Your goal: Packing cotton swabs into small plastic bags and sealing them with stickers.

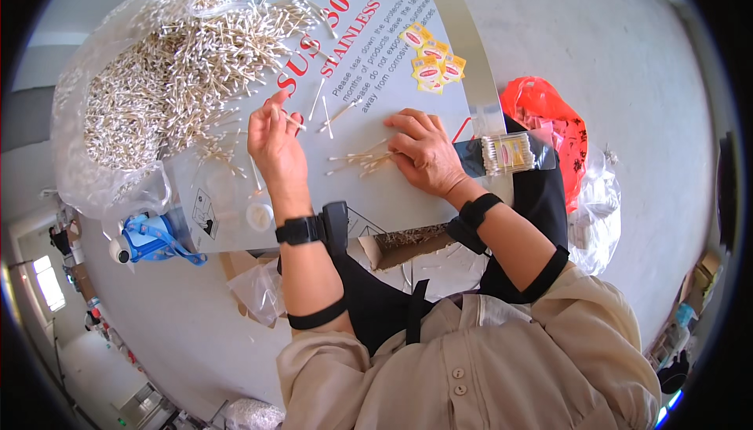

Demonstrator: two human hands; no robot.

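Where the right hand (pixel 427 150) rests: on the bench (pixel 369 203), fingers (pixel 404 145) at the ends of loose cotton swabs (pixel 370 164); I cannot tell whether its grip holds any.
Left hand (pixel 276 144): narrow grip, pinching one cotton swab (pixel 293 121) above the bench.
Clear packet (pixel 524 157): right of the right hand, a yellow card (pixel 511 149) inside.
Swab heap (pixel 172 69): in a clear bag (pixel 69 120), beyond the left hand.
Yellow cards (pixel 430 68): beyond the right hand.

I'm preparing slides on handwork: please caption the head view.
Left hand holding a cotton swab, right hand at loose swabs, a clear bag heaped with more at left.
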